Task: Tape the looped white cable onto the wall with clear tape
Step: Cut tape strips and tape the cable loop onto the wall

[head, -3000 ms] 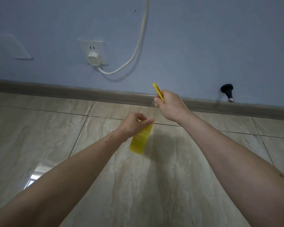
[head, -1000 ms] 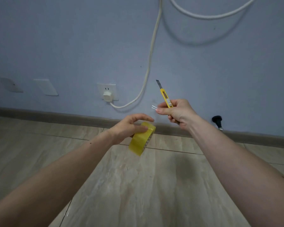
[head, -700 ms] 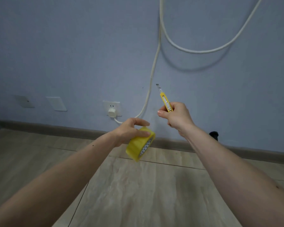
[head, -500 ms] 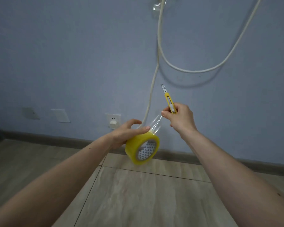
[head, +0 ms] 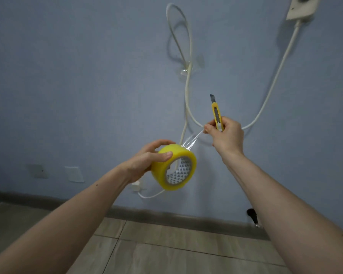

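Behind tape roll (head: 173, 167) — cable (head: 188, 95) partly hidden

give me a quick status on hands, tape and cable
Left hand grips tape roll; right hand holds knife, pinches pulled tape strip. Cable loop on wall, one tape piece on already. Nothing in the way.

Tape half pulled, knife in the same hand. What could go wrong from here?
1. The right hand grips the utility knife with its blade out and pointing up, while its fingers pinch the tape strip; a slip could nick a finger or the white cable just behind.
2. The stretched strip may twist and stick to itself.
3. Only one tape patch holds the loop; tugging nearby could peel it off.
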